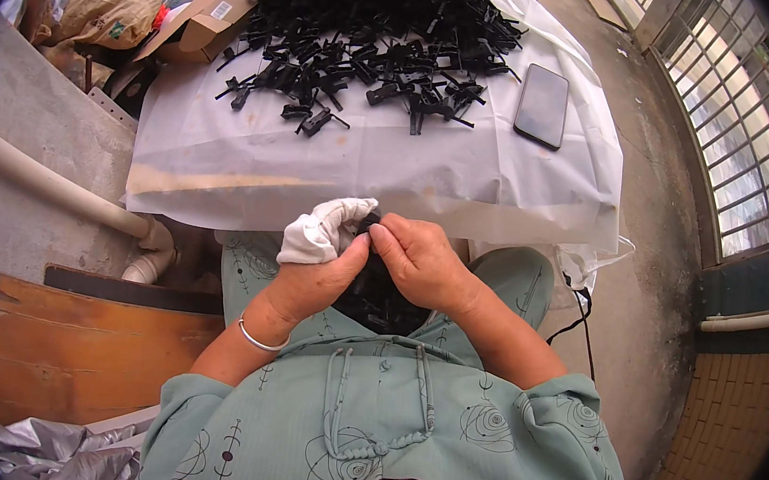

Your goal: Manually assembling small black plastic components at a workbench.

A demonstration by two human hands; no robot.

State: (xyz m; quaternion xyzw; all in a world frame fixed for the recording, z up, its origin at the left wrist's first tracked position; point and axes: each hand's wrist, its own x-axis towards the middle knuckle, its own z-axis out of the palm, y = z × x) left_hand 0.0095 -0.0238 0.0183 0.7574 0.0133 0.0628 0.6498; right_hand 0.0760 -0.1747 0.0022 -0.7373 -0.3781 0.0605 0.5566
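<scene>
My left hand (pixel 333 275) and my right hand (pixel 420 261) meet just off the table's near edge, above my lap. White cloth (pixel 314 232), perhaps part of a glove, wraps the left fingers, while the left thumb is bare. Between the fingertips of both hands is a small black plastic part (pixel 368 222), mostly hidden, so its exact kind does not show. The right thumb and fingers pinch it. Beneath my hands, more black parts (pixel 382 301) lie between my knees; what holds them is hidden.
A large heap of black plastic parts with thin stems (pixel 371 20) covers the far side of the table (pixel 494 191) with its white sheet. A phone (pixel 542 106) lies at right. An open cardboard box (pixel 208 26) and bags (pixel 113 0) stand left, above a pipe (pixel 51 174). A barred window (pixel 749 120) is at right.
</scene>
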